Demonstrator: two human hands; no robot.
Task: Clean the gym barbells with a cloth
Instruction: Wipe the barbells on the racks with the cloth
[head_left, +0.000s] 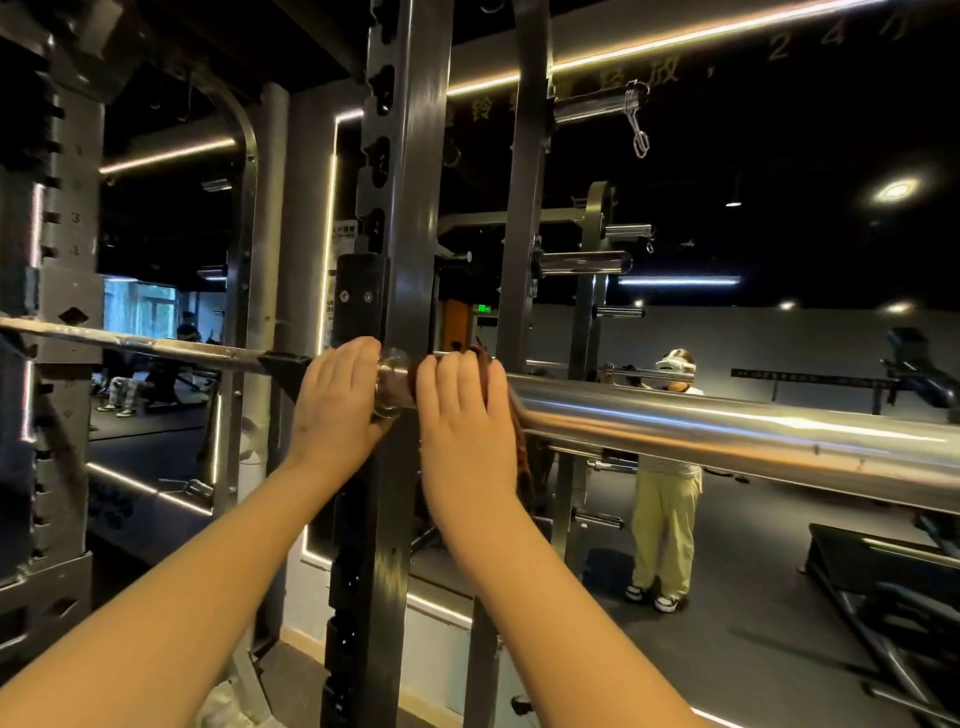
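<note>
Barbell (727, 436) of bright chrome resting level across a dark steel rack upright (410, 208) at chest height, its thick sleeve running off to the right and its thinner shaft (156, 345) off to the left. The person's right hand (460, 415) holds a dark brown cloth (485, 358) on the inner end of the sleeve, just beside the collar (389, 379). Its fingers (452, 374) are curled over the top, clamping the cloth to the metal, and a loose tail of fabric hangs below the bar. The left hand (337, 400) lies on the bar on the other side of the collar, fingers together and nearly straight, steadying it and not gripping.

To do this step well, the cloth likely needs to wrap most of the way round the sleeve, so the underside gets wiped too (only the top is plainly covered here). Long strokes outward along the sleeve would suit, with the left hand pressing down so the bar does not roll or shift on its hook. The seam at the collar probably traps grime and deserves a twist of the cloth.
</note>
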